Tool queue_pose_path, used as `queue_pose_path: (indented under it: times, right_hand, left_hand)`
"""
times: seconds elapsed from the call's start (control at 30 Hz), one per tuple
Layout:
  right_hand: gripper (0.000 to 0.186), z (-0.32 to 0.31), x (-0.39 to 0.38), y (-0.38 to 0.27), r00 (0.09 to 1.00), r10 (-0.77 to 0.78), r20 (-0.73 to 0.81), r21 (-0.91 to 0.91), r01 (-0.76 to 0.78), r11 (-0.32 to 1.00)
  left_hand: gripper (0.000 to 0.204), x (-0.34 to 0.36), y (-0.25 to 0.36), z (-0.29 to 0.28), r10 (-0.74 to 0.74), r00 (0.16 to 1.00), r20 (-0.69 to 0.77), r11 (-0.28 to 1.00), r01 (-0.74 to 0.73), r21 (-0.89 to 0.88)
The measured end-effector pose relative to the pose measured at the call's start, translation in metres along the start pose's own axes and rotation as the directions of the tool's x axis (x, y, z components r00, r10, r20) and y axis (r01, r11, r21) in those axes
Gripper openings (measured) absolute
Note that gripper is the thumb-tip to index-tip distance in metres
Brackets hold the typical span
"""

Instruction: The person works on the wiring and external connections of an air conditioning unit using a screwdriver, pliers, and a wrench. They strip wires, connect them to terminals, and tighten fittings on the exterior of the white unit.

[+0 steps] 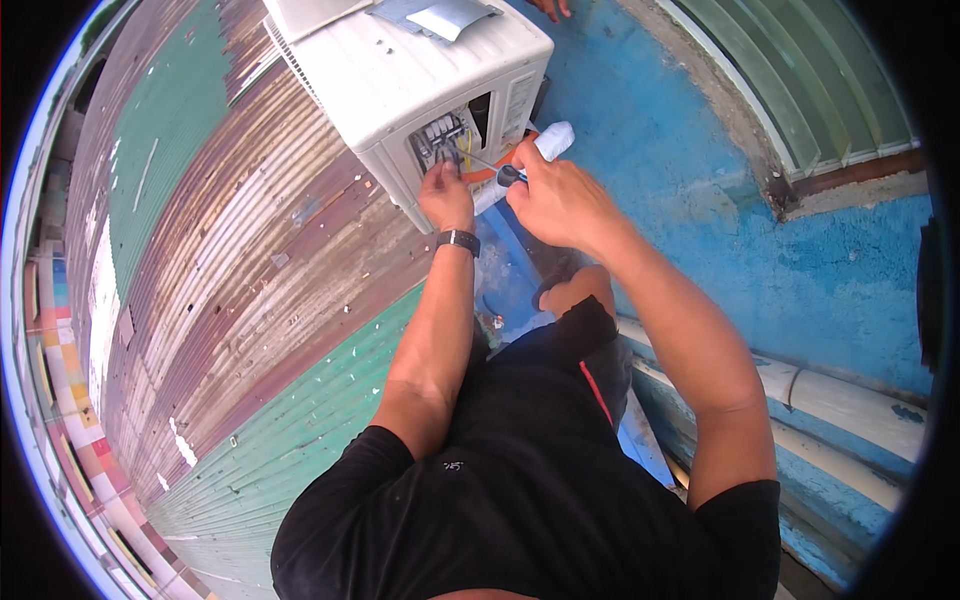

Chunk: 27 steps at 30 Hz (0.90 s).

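My right hand is closed around a screwdriver with a dark and blue handle. Its thin shaft points left into the opening in the side of a white outdoor air-conditioner unit. Inside that opening sits a terminal block with several wires, one of them yellow. My left hand, a dark band on its wrist, is at the lower edge of the opening. Its fingertips pinch what looks like a grey wire. The screwdriver's tip is too small to make out against the terminals.
Loose metal cover pieces lie on the unit's top. Another person's hand shows beyond it. A white-wrapped pipe end is beside the blue wall. Corrugated roofing spreads left; pale pipes run at right, below a louvred window.
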State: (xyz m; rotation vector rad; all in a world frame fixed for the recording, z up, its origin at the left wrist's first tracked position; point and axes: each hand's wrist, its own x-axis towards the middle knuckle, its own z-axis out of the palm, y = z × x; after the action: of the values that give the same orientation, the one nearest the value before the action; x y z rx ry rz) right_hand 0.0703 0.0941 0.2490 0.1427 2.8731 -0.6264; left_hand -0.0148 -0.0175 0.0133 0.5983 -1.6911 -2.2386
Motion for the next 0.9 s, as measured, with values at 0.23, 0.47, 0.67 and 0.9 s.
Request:
queue_pose_path:
  times: [0.23, 0.47, 0.67, 0.9]
  right_hand:
    - [0.036, 0.002, -0.006, -0.003, 0.812, -0.559, -0.169, -0.501, 0.418, 0.758]
    - [0.033, -0.012, 0.001, -0.021, 0.943, -0.329, -0.054, -0.397, 0.282, 0.873]
    - [0.029, 0.003, -0.003, -0.012, 0.797, -0.601, -0.053, -0.569, 0.471, 0.674]
    - [0.03, -0.017, 0.015, -0.022, 0.992, -0.091, 0.087, -0.193, 0.106, 0.975]
  left_hand:
    - [0.02, 0.003, 0.007, 0.0, -0.023, 0.999, 0.033, 0.997, 0.021, 0.074]
    - [0.021, 0.003, 0.014, 0.001, -0.087, 0.996, 0.012, 0.996, 0.087, 0.003]
    - [0.021, -0.003, 0.021, 0.003, -0.107, 0.994, -0.013, 0.994, 0.107, 0.02]
    - [0.019, -0.002, 0.016, 0.009, -0.098, 0.994, -0.044, 0.995, 0.098, -0.008]
